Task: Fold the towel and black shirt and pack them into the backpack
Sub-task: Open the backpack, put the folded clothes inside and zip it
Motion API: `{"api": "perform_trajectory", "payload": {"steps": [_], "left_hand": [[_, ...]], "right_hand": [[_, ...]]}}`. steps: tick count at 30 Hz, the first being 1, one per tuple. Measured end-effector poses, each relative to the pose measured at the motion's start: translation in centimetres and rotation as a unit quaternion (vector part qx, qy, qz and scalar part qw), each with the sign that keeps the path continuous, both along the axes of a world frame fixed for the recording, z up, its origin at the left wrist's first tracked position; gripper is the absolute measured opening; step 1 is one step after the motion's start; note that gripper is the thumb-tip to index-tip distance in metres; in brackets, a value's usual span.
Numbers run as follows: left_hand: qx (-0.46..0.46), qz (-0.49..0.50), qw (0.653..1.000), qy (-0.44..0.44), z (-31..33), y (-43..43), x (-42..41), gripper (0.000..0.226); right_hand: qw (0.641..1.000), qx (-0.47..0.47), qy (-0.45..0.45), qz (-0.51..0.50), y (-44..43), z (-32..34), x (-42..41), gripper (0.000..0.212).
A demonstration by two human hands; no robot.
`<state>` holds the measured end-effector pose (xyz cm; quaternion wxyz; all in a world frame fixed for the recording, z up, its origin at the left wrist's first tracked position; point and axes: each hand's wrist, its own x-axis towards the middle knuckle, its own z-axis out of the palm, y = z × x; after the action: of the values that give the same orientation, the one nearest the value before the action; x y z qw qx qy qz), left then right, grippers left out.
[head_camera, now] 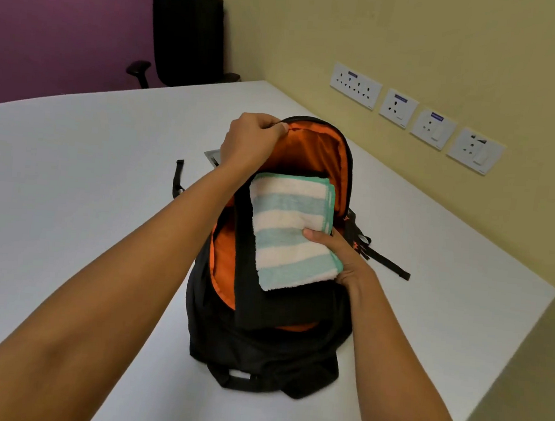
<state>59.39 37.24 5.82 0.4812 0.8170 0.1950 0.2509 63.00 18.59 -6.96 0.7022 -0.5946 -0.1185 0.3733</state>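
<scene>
A black backpack (258, 348) with orange lining lies open on the white table (73, 167). My left hand (250, 138) pinches the far rim of its opening and holds it up. A folded towel (287, 231) with green and white stripes rests on a folded black shirt (282, 303) over the opening. My right hand (342, 255) grips the towel's right edge, thumb on top, with the shirt under it. The shirt's far end dips into the bag.
A black office chair (187, 37) stands behind the table by the purple wall. Wall sockets (416, 116) line the yellow wall on the right. Backpack straps (385, 260) trail onto the table. The table's right edge (525, 329) is near.
</scene>
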Motion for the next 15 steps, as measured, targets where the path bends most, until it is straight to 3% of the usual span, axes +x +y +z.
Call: {"api": "perform_trajectory", "payload": {"steps": [3, 8, 15], "left_hand": [[0.009, -0.01, 1.0, -0.017, 0.6, 0.6, 0.5, 0.021], [0.036, -0.019, 0.997, -0.058, 2.3, 1.7, 1.5, 0.021], [0.046, -0.021, 0.993, -0.105, 3.4, 2.5, 2.1, 0.021]], "right_hand": [[1.0, -0.017, -0.016, -0.007, 1.9, -1.2, 1.9, 0.103], [0.998, -0.058, -0.01, -0.006, 3.7, -3.1, 5.4, 0.084], [0.985, -0.153, 0.069, -0.044, 4.5, -5.8, 8.5, 0.064]]}}
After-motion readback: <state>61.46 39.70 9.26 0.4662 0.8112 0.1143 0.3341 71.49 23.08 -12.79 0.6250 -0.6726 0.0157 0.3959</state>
